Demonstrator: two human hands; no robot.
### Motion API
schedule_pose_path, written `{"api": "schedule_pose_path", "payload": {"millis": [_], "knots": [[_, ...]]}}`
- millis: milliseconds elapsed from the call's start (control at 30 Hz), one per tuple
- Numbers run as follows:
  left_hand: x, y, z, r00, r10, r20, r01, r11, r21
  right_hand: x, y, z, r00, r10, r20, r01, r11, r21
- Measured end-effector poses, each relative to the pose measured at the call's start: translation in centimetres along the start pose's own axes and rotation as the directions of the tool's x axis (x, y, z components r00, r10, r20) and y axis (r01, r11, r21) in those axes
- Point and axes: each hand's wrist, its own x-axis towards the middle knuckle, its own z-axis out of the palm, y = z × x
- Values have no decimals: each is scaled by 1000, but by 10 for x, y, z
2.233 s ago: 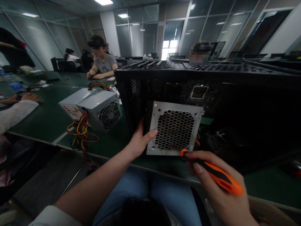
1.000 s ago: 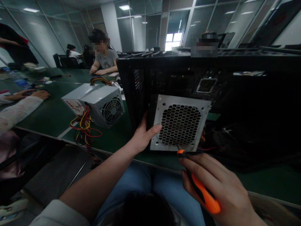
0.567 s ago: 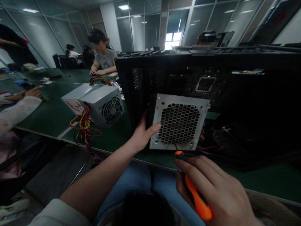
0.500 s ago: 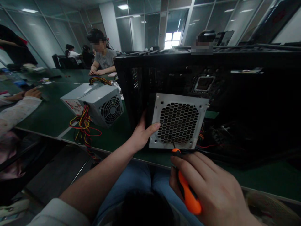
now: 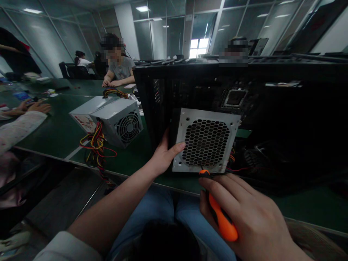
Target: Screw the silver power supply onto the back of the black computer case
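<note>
A grey power supply unit (image 5: 234, 125) with a honeycomb grille sits tilted at the open side of a black computer case (image 5: 152, 119). My left hand (image 5: 165, 154) grips its left edge, thumb on the grille side and fingers behind, partly hidden. In my right hand (image 5: 244, 210) is an orange and black screwdriver (image 5: 223, 221), its thin shaft pointing up at the lower part of the grille. Whether the tip touches anything, I cannot tell. Inside the case a processor socket (image 5: 236, 98) shows on the dark board, and coloured wires (image 5: 232, 156) run behind the unit.
Left of the case, two more grey power supplies (image 5: 116, 112) stand on the green table (image 5: 51, 136), with a bundle of red, yellow and black cables (image 5: 98, 145) hanging over its edge. A person (image 5: 119, 69) sits across; another person's sleeved arm (image 5: 24, 127) rests at far left.
My right hand and the screwdriver have shifted slightly right, the handle turned a little. My left hand and the power supply stay put. The person's hands at far left have moved slightly.
</note>
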Motion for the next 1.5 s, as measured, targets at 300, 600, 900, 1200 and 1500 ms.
{"api": "schedule_pose_path", "payload": {"millis": [300,600,900,1200,1500], "knots": [[0,1,0,1000,-20,-1,20,1000,-21,-22,8,11,999,-10,-36,10,1000,17],[-2,-1,-1,999,-39,-5,39,999,4,-34,11,20,995,29,-100,-22,998,64],[-2,-1,0,998,-66,3,66,998,-8,-40,19,41,979,-27,-202,26,1000,-4],[-3,1,2,997,-77,-15,77,997,-27,-40,18,44,979,-12,-205,12,1000,-3],[-3,2,2,997,-76,-14,76,997,-23,-40,16,47,981,-2,-192,1,1000,-4]]}}
